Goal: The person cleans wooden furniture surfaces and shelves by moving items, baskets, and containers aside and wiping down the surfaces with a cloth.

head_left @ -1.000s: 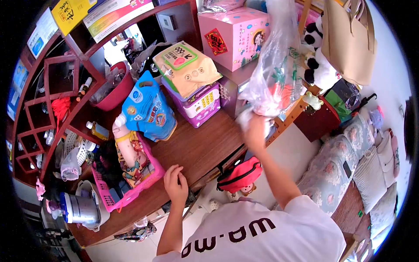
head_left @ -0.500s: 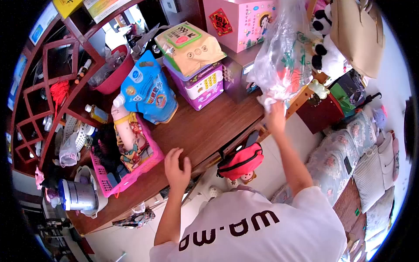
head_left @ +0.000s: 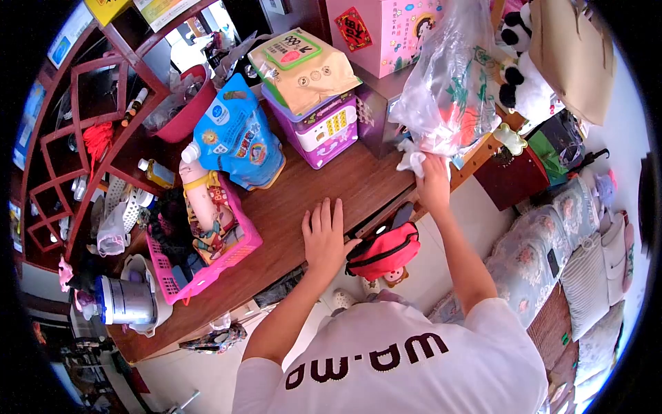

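My left hand (head_left: 324,231) lies flat on the brown wooden desk (head_left: 376,181), fingers spread, with nothing in it. At the desk's right end, my right hand (head_left: 432,181) is closed on a crumpled white tissue or cloth (head_left: 412,159), pressed close to the tabletop. Just beyond that hand stands a clear plastic bag (head_left: 441,90) with green and red print. A pink basket (head_left: 227,259) holding a pink bottle (head_left: 198,193) is left of my left hand. Behind it are a blue refill pouch (head_left: 241,138) and a purple box (head_left: 327,138) topped by a wipes pack (head_left: 303,72).
A pink box (head_left: 379,38) stands at the back. Below the desk's front edge hangs a red bag (head_left: 386,252). Lattice shelving (head_left: 96,103) and a white bucket (head_left: 127,300) are on the left. A floral-covered sofa (head_left: 538,241) is on the right.
My left hand has moved right and forward from the desk's edge and now rests flat on the top. My right hand has shifted slightly, still with the white tissue or cloth.
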Motion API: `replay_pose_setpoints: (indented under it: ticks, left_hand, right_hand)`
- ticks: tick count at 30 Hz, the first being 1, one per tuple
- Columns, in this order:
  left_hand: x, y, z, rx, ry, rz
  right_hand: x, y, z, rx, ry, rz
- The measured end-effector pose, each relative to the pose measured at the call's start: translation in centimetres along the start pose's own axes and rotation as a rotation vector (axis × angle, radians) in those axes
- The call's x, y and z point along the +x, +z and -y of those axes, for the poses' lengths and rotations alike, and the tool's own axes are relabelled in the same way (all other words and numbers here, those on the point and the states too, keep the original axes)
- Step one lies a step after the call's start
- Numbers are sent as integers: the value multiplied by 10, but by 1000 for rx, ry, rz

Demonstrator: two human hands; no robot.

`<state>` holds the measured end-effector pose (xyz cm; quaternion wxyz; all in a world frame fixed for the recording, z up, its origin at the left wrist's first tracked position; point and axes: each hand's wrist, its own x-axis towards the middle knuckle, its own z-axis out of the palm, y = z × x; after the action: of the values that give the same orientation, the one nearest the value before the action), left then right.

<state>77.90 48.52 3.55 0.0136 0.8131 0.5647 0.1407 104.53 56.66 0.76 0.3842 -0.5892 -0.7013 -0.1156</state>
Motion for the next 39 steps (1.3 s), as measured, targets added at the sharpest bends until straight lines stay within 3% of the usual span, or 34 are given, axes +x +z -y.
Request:
replay_pose_setpoints:
  ticks: [2,4,8,12,14,17,18,20,22,24,28,32,35,37,38,39]
  left_hand:
    - [0,3,2,11,21,-45]
    - [2,7,0,29,3,-56]
    - [1,13,2,-8,-29,-66]
    - [2,11,5,-14,-26,-110]
    - [0,4,8,-54,17,-103]
    - [-12,-5,23,-76,-4,-54]
    - [-17,-5,26,-68,-23,-32]
    - [-20,-4,26,-57,-26,-35]
    - [-18,2,29,-48,-20,-41]
    - [-19,14,36,23,6,-60]
    - [-16,-5,38,-111,-3,-46]
    - [-23,-11,48,-172,16,-36]
    - [-41,-24,48,-257,-27,-113]
    - [-56,-36,52,-331,-86,-210]
    - [-65,-41,57,-408,-138,-299]
    - [-72,-44,63,-406,-136,-300]
  right_hand:
    - [-2,12,13,-58,33,-57]
    - [-14,24,52,135,140,102]
    - [-28,13,135,366,-198,243]
    - [-16,5,92,386,-267,381]
    - [-9,11,48,323,-91,303]
    - [1,10,29,16,-106,112]
    - [-2,13,41,-54,-104,88]
    - [-20,27,85,181,2,174]
    - [-36,35,136,385,-121,230]
    - [-35,27,175,391,-167,288]
    - [-17,27,125,384,-299,341]
    - [2,18,76,172,-167,220]
    - [-13,39,117,60,-18,240]
    - [-38,56,166,236,-213,273]
    - [-40,47,203,341,-224,469]
    - [-58,57,224,581,-313,505]
